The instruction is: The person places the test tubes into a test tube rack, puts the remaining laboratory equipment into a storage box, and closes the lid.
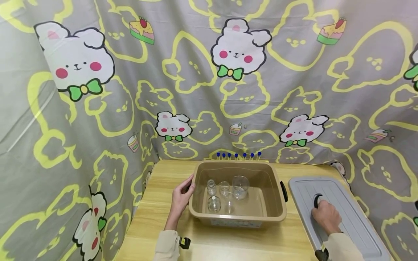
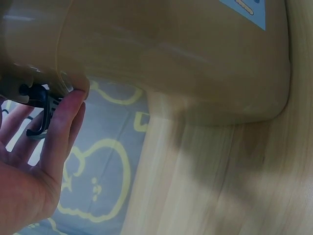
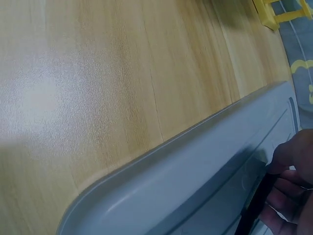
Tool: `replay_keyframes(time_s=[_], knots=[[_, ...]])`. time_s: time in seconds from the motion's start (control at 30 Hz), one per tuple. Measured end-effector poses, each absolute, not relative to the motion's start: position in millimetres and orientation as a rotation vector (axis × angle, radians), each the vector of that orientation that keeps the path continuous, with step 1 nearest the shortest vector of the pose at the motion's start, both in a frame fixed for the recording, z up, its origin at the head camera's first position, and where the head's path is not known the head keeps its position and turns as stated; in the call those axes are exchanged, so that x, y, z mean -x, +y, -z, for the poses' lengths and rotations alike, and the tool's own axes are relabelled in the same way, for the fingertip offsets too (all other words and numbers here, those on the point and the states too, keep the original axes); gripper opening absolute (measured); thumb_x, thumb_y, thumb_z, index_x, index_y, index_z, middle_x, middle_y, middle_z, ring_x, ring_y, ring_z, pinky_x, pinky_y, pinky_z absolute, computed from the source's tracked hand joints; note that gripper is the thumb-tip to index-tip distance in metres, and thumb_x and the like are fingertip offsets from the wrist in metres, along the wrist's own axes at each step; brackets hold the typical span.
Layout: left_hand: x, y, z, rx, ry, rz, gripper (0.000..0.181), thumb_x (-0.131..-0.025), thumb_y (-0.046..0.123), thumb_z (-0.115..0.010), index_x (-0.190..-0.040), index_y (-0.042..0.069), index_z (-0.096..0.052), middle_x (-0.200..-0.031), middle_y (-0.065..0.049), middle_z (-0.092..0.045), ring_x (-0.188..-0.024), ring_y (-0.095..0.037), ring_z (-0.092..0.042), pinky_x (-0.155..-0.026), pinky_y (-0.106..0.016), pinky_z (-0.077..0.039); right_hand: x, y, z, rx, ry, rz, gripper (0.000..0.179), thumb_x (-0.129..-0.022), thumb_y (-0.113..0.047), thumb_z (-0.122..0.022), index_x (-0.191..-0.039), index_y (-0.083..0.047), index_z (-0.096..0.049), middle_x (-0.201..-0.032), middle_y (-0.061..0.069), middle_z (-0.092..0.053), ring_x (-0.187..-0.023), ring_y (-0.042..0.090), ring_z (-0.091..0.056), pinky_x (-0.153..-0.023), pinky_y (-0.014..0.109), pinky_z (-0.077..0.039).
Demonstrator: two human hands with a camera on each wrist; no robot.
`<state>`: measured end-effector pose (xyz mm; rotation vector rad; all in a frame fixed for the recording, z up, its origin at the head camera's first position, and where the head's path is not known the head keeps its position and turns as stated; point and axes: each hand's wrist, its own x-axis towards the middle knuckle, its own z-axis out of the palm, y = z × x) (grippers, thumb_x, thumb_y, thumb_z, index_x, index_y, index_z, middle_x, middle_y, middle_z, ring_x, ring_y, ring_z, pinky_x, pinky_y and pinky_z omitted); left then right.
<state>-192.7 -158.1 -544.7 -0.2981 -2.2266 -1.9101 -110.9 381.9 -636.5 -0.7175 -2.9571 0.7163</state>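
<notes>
A brown plastic storage box (image 1: 235, 218) stands uncovered on the table. My left hand (image 1: 181, 195) holds its left side, by the rim. In the left wrist view, the fingers (image 2: 62, 122) lie around a black latch (image 2: 46, 115) and touch the rim. To the right lies a grey lid (image 1: 343, 195). My right hand (image 1: 327, 216) grips the lid's black handle (image 1: 316, 199), also visible as a dark handle (image 3: 257, 203) in the right wrist view. Inside the box are a beaker (image 1: 240, 186), a round flask (image 1: 214, 204), a small bottle (image 1: 211, 187) and other clear glassware.
Several blue-capped tubes (image 1: 236, 156) stand behind the box. Part of a yellow rack (image 3: 268, 14) shows in the right wrist view. A black latch (image 1: 283, 191) sticks out from the box's right side. Patterned cloth (image 1: 202, 90) hangs around the wooden table (image 1: 160, 177).
</notes>
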Motion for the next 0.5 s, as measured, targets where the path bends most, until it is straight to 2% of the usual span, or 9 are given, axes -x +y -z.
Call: replay_keyframes(time_s=[0.23,0.5], knots=[[192,-159,545,0.273,-2.231,1.910,0.036,-0.097,-0.001,-0.067,-0.133,-0.006,-0.064,-0.132,-0.025,-0.063,-0.126,-0.038,-0.058,-0.093,-0.013,-0.049,109,381,632,0.658,-2.918,-0.719,0.029,-0.080,-0.006,-0.054,-0.060,-0.016,-0.037,-0.056,0.001,-0.039,-0.052,0.020,-0.039,-0.044,0.035,-0.028],[191,-158,542,0.284,-2.240,1.916,0.037,-0.097,-0.002,-0.067,-0.133,-0.007,-0.064,-0.133,-0.024,-0.063,-0.126,-0.037,-0.058,-0.095,-0.016,-0.050,114,379,609,0.600,-2.883,-0.704,0.026,-0.079,-0.007,-0.055,-0.059,-0.016,-0.040,-0.056,0.001,-0.042,-0.054,0.023,-0.041,-0.044,0.035,-0.028]])
